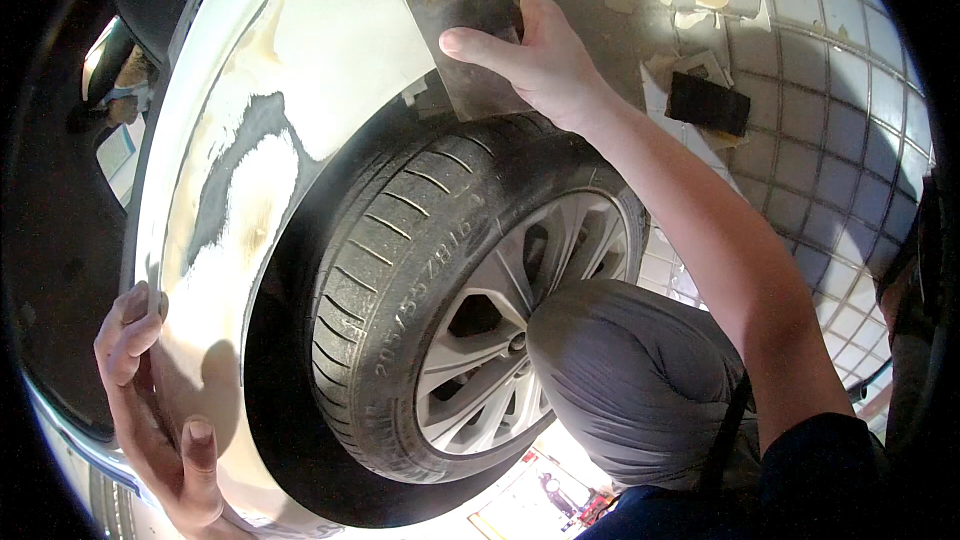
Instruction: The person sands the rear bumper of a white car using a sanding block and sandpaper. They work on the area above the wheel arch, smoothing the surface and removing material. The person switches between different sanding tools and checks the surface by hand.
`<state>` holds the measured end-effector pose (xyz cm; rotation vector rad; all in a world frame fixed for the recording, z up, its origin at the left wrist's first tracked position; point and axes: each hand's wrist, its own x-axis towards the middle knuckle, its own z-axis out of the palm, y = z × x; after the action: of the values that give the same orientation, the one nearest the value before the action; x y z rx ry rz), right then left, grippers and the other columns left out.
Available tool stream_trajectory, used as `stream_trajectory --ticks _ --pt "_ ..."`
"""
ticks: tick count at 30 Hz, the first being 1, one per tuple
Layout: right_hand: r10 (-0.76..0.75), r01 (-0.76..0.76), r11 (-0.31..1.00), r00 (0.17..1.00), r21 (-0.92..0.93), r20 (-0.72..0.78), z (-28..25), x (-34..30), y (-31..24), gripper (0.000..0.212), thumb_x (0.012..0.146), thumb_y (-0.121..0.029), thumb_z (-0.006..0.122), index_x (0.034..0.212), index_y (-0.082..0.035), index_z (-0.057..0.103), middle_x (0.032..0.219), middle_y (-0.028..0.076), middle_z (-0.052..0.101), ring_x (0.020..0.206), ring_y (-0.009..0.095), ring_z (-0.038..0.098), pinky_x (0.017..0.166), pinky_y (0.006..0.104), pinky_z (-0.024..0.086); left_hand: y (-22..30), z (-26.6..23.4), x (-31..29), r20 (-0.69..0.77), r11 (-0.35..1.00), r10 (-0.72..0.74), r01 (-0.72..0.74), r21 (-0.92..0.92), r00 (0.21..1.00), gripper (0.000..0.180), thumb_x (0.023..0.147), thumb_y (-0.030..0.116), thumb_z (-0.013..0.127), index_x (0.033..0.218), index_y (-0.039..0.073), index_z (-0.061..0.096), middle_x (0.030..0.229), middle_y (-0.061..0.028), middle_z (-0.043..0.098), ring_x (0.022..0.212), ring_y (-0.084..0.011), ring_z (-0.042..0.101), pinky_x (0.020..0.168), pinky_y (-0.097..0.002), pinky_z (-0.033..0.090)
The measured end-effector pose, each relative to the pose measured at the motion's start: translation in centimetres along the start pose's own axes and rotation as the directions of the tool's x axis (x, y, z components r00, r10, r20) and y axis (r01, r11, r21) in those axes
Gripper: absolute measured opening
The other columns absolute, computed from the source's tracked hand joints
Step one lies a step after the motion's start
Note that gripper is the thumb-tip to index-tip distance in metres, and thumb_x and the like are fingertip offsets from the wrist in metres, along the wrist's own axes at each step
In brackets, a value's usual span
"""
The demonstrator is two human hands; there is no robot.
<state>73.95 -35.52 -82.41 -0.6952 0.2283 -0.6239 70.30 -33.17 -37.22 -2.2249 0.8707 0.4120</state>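
Knee (635, 380) in grey cloth is nearest, before the car wheel (517, 342). Left hand (165, 430) has thumb and fingers spread around the edge of the pale fender (350, 10). Right hand (555, 70) pinches a dark sheet (460, 15) above the wheel, thumb in front; whether it touches the fender, I cannot tell. Sanding seems the step in hand; next stroke probably calls for flat, even pressure near the grey patch (262, 120). Farther, a dark block (708, 103) lies over the tiled floor (800, 175).

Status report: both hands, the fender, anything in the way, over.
Right hand gripping dark sheet. Left hand at edge of fender. Fender patchy white, grey and tan. Knee in front of wheel, clear of fender.
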Motion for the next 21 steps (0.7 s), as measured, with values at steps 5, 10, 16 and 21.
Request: stream_trajectory --ticks 5,10,16,21 --pt "0.001 0.005 0.998 0.995 0.063 -0.098 0.9 -0.8 -0.3 0.044 0.092 -0.045 0.078 0.11 -0.006 0.071 0.095 0.007 0.075 0.088 0.019 0.072 0.086 0.0355 0.058 -0.1 0.1 0.0 -0.008 1.0 -0.003 0.003 0.027 1.0 0.08 0.088 0.063 0.058 0.146 0.008 0.048 0.153 -0.0222 0.042 0.145 -0.0401 0.041 0.118 -0.0569 0.033" --pt "0.167 -0.158 0.972 0.985 0.173 -0.04 0.9 -1.4 -0.6 0.038 0.094 -0.029 0.08 0.117 -0.004 0.063 0.103 0.004 0.071 0.096 0.012 0.068 0.085 0.0304 0.056 -0.3 0.2 0.3 0.004 0.998 0.025 -0.025 0.059 1.0 0.08 0.087 0.062 0.057 0.146 0.009 0.048 0.152 -0.0221 0.042 0.145 -0.0402 0.042 0.118 -0.0582 0.033" --pt "0.326 -0.273 0.809 0.945 0.521 -0.009 2.7 -2.7 -1.5 0.04 0.095 -0.031 0.079 0.117 -0.003 0.06 0.099 0.008 0.071 0.086 0.018 0.073 0.074 0.036 0.063 -0.2 0.2 0.5 0.005 0.998 0.025 -0.025 0.051 1.0 0.08 0.086 0.062 0.057 0.146 0.01 0.048 0.152 -0.0219 0.042 0.143 -0.04 0.045 0.116 -0.0572 0.037" --pt "0.208 -0.184 0.897 0.978 0.402 -0.017 1.4 -2.0 -0.6 0.038 0.096 -0.031 0.078 0.115 -0.003 0.06 0.093 0.008 0.071 0.081 0.019 0.074 0.07 0.0366 0.064 -0.7 0.8 0.9 -0.016 0.998 0.044 -0.043 0.041 0.999 0.08 0.086 0.062 0.058 0.145 0.01 0.049 0.152 -0.0215 0.043 0.141 -0.0405 0.046 0.115 -0.0564 0.038"
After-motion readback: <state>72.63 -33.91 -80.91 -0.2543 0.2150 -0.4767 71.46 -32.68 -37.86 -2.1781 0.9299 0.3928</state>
